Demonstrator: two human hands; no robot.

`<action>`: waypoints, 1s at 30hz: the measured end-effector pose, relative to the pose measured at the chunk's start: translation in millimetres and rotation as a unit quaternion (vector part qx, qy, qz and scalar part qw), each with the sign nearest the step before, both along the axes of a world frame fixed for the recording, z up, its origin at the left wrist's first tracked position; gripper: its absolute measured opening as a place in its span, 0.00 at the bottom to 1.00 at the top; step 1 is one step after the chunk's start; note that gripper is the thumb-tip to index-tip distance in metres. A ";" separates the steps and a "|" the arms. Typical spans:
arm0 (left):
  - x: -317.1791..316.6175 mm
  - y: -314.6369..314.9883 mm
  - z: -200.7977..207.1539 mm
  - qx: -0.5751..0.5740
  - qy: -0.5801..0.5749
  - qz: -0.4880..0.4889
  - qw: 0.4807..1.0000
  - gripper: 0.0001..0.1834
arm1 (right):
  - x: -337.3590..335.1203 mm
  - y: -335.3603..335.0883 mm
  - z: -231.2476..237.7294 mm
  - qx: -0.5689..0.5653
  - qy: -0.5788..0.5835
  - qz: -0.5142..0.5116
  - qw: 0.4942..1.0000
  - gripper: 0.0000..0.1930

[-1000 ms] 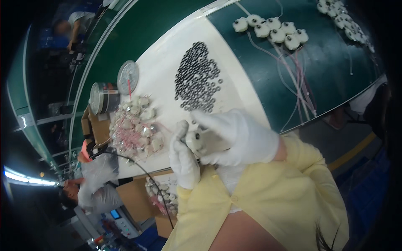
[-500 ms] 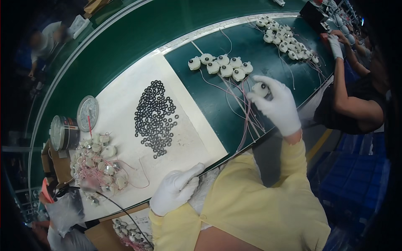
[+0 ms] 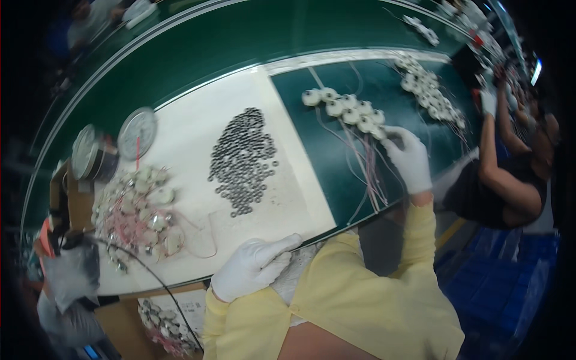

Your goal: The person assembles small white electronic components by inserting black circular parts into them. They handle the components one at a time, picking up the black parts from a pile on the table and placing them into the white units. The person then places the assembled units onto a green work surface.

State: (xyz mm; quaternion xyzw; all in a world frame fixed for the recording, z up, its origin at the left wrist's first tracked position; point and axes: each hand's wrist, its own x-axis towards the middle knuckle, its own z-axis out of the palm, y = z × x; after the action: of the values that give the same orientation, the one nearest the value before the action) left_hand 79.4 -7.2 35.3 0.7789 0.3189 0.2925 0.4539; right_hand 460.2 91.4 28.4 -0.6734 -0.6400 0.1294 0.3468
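Observation:
My right hand [image 3: 409, 157], in a white glove, reaches to the near right end of a cluster of round white motors [image 3: 350, 108] on the green mat. Its thumb and fingertips close on one small motor [image 3: 378, 132], which touches or nearly touches the others. Pink and white wires [image 3: 371, 174] trail from the cluster toward the table's front edge. My left hand [image 3: 258, 267], gloved too, rests at the front edge of the white sheet, fingers drawn together, with nothing visible in them. Many black rings [image 3: 243, 162] lie spread on that sheet. Motion blurs the picture.
A pile of wired motors [image 3: 141, 210] lies at the left, near an open tin [image 3: 93, 153] and a round lid [image 3: 137, 134]. More motors [image 3: 429, 93] lie at the far right. A co-worker's arm [image 3: 489, 144] is on the right; a cardboard box [image 3: 126, 327] is below the table.
My right hand has carried the motor from above the mat to the cluster's end. The whole view has shifted a little. My left hand keeps its pose by the table edge.

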 end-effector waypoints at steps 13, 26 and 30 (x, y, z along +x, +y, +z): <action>-125.8 102.2 42.2 0.223 0.505 0.457 0.698 0.11 | 53.7 -37.9 -25.9 -0.062 0.236 -0.039 0.969 0.19; -99.6 103.4 16.3 0.180 0.578 0.458 0.651 0.18 | 46.8 -39.9 -27.5 -0.018 0.282 -0.060 0.957 0.18; -99.5 104.9 13.9 0.203 0.562 0.445 0.667 0.19 | 46.9 -39.3 -31.4 -0.020 0.290 -0.051 0.955 0.18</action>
State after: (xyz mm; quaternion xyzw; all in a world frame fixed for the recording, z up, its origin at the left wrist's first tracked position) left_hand -20.1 97.8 49.1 0.6344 0.7549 0.0246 -0.1645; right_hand 507.2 52.1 -3.0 -0.6456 -0.4734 0.3142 0.5102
